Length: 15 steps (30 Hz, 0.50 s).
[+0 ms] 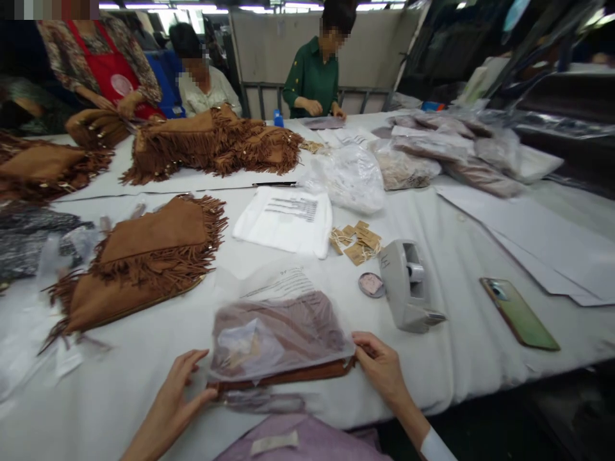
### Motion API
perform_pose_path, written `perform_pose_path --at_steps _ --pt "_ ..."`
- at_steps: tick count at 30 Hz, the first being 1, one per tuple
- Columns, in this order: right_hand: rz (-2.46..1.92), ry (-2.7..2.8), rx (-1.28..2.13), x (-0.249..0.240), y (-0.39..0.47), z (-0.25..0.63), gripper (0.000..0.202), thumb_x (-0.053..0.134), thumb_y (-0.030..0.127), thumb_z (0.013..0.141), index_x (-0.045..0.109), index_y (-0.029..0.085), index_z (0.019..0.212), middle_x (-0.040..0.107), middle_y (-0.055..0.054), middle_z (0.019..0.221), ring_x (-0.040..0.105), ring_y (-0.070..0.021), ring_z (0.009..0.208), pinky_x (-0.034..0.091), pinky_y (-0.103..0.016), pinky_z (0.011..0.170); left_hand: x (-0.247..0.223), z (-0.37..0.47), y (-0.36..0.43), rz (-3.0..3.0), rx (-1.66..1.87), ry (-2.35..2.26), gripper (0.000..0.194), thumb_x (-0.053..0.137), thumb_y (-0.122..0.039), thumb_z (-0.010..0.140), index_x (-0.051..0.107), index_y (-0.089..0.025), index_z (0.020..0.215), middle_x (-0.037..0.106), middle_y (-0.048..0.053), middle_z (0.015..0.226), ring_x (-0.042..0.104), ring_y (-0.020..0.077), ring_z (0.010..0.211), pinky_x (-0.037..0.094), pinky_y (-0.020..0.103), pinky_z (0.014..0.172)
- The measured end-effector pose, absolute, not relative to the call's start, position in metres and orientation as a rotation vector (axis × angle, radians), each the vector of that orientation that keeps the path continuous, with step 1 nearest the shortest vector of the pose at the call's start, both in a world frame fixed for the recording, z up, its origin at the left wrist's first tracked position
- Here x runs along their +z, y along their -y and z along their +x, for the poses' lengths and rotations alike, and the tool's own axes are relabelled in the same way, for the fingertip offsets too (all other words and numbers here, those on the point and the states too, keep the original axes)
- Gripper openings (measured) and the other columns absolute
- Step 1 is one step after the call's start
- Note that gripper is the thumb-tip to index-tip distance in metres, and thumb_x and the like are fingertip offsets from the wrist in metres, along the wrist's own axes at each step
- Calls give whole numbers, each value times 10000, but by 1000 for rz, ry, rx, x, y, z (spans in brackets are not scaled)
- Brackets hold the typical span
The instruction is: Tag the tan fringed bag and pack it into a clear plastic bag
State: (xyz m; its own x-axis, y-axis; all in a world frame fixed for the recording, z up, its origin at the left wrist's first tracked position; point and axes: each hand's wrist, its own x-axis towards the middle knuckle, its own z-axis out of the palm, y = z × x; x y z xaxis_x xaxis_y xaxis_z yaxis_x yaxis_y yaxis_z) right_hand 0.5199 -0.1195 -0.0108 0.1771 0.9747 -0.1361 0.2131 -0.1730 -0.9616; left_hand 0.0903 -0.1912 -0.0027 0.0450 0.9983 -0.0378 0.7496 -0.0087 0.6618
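A brown pouch (288, 373) lies before me, mostly inside a translucent printed plastic bag (288, 326). Its zipped lower edge sticks out of the bag at the side nearest me. At the right corner, my right hand (379, 366) pinches the plastic bag's edge. My left hand (175, 400) is at the left corner, fingers apart, its thumb touching the pouch's lower edge. A small whitish packet (250, 346) shows through the plastic. Just below the pouch lies some crumpled clear plastic (264, 401).
Fringed brown pouches (148, 237) lie left. Beyond the bag are stacked white printed bags (283, 218) and cardboard tags (358, 243). A grey tape dispenser (408, 285), round dish (372, 285) and phone (519, 314) sit right. Co-workers (314, 80) stand across the table.
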Motion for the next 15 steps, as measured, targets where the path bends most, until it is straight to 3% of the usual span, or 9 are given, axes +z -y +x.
perform_pose_path --at_steps 2,6,10,12,15 --pt "-1554 1113 1146 -7 117 519 246 734 400 619 670 176 700 712 -104 940 622 -162 635 460 -237 468 -1 93 202 1698 655 -1714 555 620 -428 824 428 -257 1316 537 101 1246 608 235 981 547 386 812" --pt "-1476 894 1265 -6 106 517 318 790 365 580 561 198 722 692 -38 854 436 -45 379 334 -202 362 1 109 200 1641 750 -1736 465 618 -377 833 507 -257 1268 573 87 1261 581 236 1087 503 366 915" --pt "-1347 887 1417 -3 97 518 314 751 352 656 476 202 669 626 9 789 386 -28 393 272 -180 361 -4 112 197 1640 762 -1707 394 602 -378 849 545 -252 1218 586 87 1245 590 224 1061 518 325 842" --pt "-1328 1093 1420 2 95 521 259 677 338 728 490 191 623 598 0 762 438 -57 467 322 -184 400 -9 109 198 1660 747 -1690 318 592 -394 854 588 -235 1130 593 96 1217 602 222 1029 524 312 808" --pt "-1295 1589 1288 13 94 530 190 541 234 783 551 187 599 583 -28 776 566 -133 681 472 -244 599 -19 100 200 1729 681 -1689 221 571 -407 864 623 -216 964 594 106 1202 603 232 1049 527 317 824"
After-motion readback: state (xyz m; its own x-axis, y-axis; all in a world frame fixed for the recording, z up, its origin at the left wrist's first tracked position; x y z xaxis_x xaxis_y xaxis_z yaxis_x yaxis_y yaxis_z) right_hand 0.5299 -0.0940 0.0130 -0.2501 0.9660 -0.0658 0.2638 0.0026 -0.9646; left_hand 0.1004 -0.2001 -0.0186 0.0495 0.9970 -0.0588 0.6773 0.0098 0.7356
